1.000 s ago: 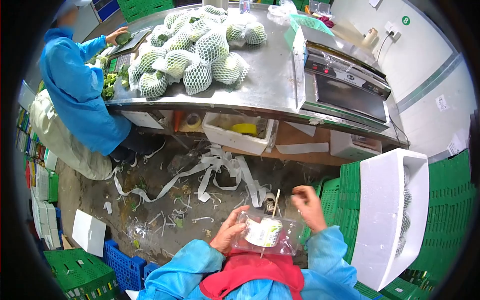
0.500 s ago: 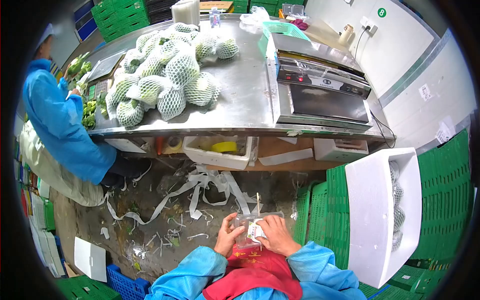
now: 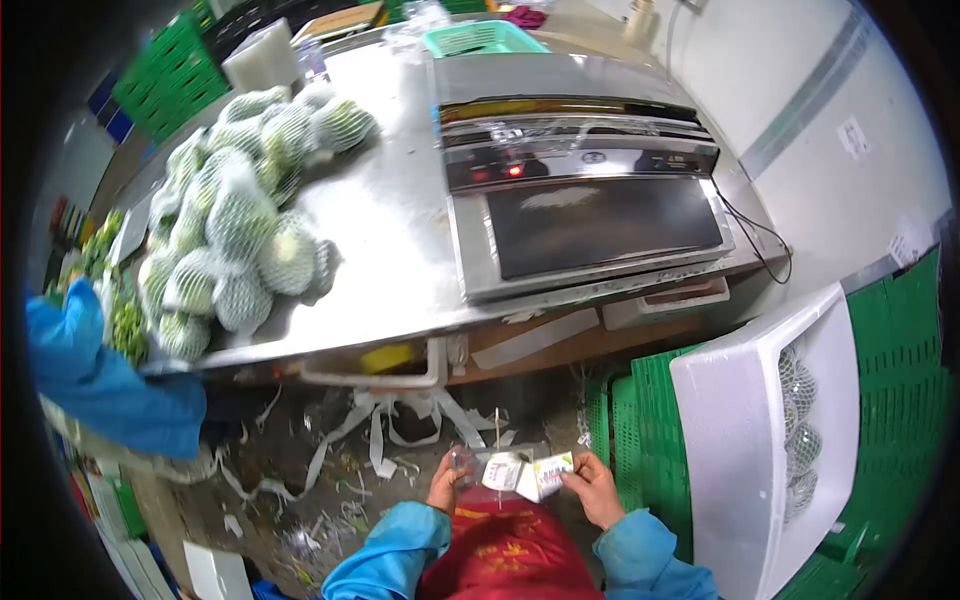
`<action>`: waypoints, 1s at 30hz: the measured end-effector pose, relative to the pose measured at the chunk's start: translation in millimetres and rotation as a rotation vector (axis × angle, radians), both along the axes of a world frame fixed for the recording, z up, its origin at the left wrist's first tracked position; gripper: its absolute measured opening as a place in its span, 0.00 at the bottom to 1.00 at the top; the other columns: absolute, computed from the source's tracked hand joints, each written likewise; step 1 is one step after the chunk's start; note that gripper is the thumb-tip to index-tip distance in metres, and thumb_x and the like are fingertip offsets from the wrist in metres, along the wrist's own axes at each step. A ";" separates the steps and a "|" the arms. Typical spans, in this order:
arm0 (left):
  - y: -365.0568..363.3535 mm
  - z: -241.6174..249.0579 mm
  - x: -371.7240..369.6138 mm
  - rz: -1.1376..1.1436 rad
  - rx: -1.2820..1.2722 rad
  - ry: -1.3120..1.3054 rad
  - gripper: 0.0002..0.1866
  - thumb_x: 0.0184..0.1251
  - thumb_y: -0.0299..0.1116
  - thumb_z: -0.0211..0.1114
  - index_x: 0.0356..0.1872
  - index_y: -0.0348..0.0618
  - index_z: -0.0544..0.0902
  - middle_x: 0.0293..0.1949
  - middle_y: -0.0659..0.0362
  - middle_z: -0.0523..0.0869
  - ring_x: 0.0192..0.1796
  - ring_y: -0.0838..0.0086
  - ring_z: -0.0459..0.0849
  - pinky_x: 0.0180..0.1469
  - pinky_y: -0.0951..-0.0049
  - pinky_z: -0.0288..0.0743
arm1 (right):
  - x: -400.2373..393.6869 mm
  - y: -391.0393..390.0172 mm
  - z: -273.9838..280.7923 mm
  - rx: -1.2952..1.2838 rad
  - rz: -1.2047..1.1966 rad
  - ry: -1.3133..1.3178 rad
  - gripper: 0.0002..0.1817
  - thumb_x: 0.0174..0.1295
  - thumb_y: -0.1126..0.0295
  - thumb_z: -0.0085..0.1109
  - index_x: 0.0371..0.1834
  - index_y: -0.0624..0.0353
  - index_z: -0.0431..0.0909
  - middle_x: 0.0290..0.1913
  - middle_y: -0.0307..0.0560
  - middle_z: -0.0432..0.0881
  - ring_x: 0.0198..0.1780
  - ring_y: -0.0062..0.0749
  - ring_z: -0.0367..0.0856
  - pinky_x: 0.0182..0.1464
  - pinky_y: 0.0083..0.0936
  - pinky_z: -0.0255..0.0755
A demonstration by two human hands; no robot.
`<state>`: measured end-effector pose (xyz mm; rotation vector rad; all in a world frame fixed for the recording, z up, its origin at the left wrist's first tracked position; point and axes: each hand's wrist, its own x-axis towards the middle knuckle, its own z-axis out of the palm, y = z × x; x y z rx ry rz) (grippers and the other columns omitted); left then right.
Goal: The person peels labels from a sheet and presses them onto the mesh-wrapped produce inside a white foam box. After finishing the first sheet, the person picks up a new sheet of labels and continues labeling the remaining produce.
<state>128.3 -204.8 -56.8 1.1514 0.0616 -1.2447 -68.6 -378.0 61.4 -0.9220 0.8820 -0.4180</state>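
Note:
In front of my red apron, my left hand (image 3: 443,485) is closed on the edge of a clear plastic box (image 3: 466,460). A thin wooden stick (image 3: 498,428) runs through it, carrying a roll of white printed labels (image 3: 502,472). My right hand (image 3: 597,490) pinches the end of a label strip (image 3: 552,474) drawn out to the right of the roll. That strip bears a label with green and dark print; the lettering is too small to read.
Net-wrapped vegetables (image 3: 225,235) are heaped on the steel table (image 3: 385,215), beside a wrapping machine (image 3: 590,200). A foam box (image 3: 735,430) of netted items stands right, against green crates (image 3: 900,350). A blue-sleeved person (image 3: 100,375) is at left; white strips (image 3: 330,440) litter the floor.
My right hand has moved right, off the plastic box, drawing out the label strip. My left hand still holds the box. The view has shifted closer to the wrapping machine.

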 end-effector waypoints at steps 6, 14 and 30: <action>-57.1 -153.6 32.7 -0.155 0.364 -0.049 0.26 0.56 0.30 0.53 0.59 0.44 0.65 0.43 0.55 0.79 0.42 0.67 0.78 0.45 0.67 0.74 | -19.1 10.6 -124.9 0.170 -0.025 0.136 0.09 0.59 0.76 0.60 0.42 0.59 0.73 0.40 0.35 0.77 0.44 0.18 0.73 0.49 0.20 0.67; -168.8 -375.8 67.8 -0.808 0.470 -0.451 0.24 0.59 0.38 0.56 0.57 0.43 0.73 0.46 0.57 0.81 0.50 0.66 0.77 0.49 0.70 0.71 | -23.1 34.8 -279.4 0.179 -0.236 0.123 0.07 0.61 0.71 0.59 0.40 0.57 0.75 0.37 0.31 0.76 0.41 0.13 0.70 0.47 0.15 0.65; -105.0 -204.8 6.5 -0.857 0.017 -0.055 0.14 0.62 0.25 0.56 0.48 0.40 0.80 0.44 0.59 0.84 0.48 0.72 0.79 0.64 0.66 0.58 | 25.8 37.3 -294.6 0.522 -0.786 -0.178 0.08 0.63 0.71 0.55 0.44 0.54 0.70 0.44 0.44 0.79 0.47 0.35 0.80 0.48 0.34 0.77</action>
